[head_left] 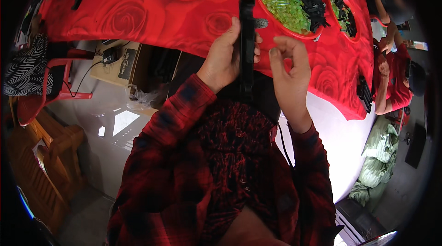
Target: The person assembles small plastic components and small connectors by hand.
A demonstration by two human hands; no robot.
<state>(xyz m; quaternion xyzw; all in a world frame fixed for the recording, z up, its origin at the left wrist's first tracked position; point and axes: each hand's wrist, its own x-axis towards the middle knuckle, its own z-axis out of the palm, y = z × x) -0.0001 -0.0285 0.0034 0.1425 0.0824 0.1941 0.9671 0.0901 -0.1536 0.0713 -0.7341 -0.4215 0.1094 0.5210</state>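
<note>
Rose-print desk (184, 16) behind: left hand (225, 59) fingers wrap a long black bar (247, 48); right hand (287, 69) fingertips pinch closed beside it, contents unclear. A loose grip could drop the bar.

Two hands work at the near middle: one left hand (225, 57) and one right hand (290, 69). Between them stands one long black strip (247, 48). On the far right of the one red rose-print table (175, 11) sit two red round trays (317, 32), each holding green and black small pieces too many to count. At the far right edge one other person (396, 85) is seated. On the left stands one red plastic chair (41, 94); one pile of pale green sacks (380, 163) lies near right.
</note>
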